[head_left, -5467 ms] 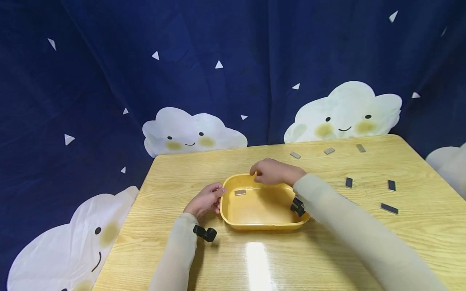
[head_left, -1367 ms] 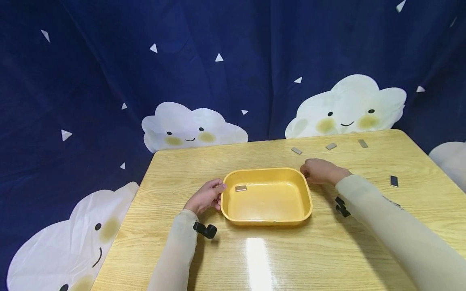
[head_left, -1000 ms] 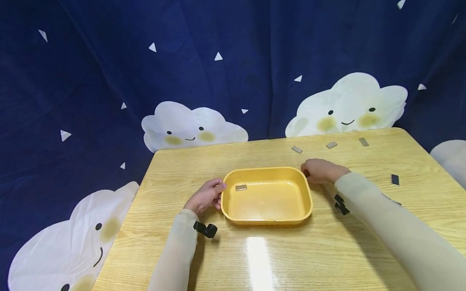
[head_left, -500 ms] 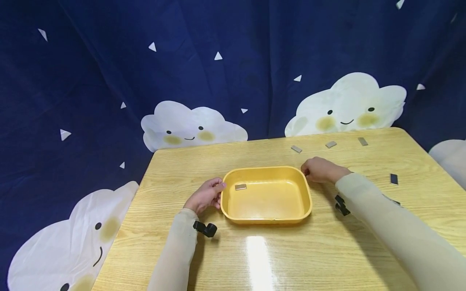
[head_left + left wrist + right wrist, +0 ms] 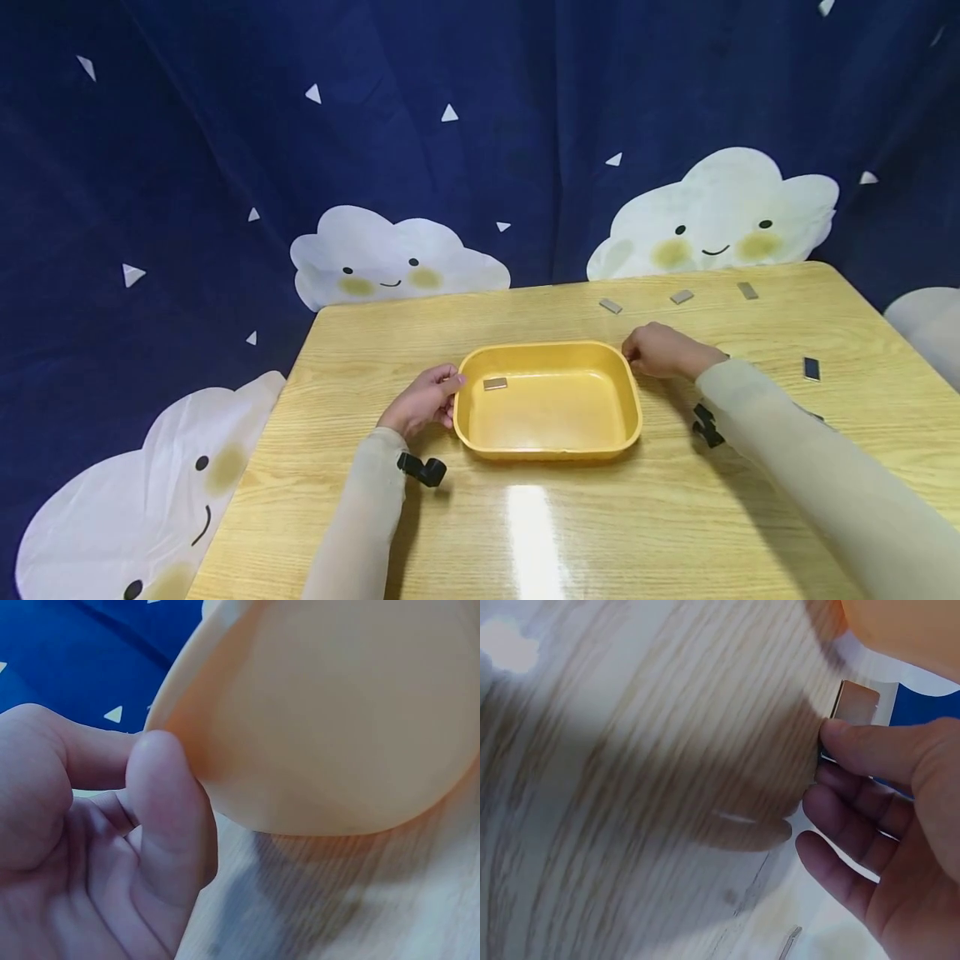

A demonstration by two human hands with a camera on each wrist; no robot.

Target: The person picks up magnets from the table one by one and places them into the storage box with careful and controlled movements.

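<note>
— At the yellow tray [image 5: 555, 412], how are the hands?

— Apart. Left hand [image 5: 422, 402] pinches the left rim; right hand [image 5: 662, 350] pinches a small flat piece [image 5: 857, 703] just outside the far right corner. Whether that piece touches the table [image 5: 360, 354]: cannot tell. One other piece [image 5: 495, 384] lies inside the tray, near its left wall.

— Handling?

— Judgement: light pinch by the edges, clear of the rim; left hand to steady the tray without tilting it.

— Surface?

— Wood grain. Rightward, a sliver [image 5: 816, 416] shows past the right sleeve [image 5: 795, 450], then a dark piece [image 5: 812, 369]; three grey pieces [image 5: 682, 297] near the far edge.

— Room?

— Dark blue curtain [image 5: 375, 150] behind, white clouds [image 5: 397, 250] and triangles [image 5: 449, 113] on it.
</note>
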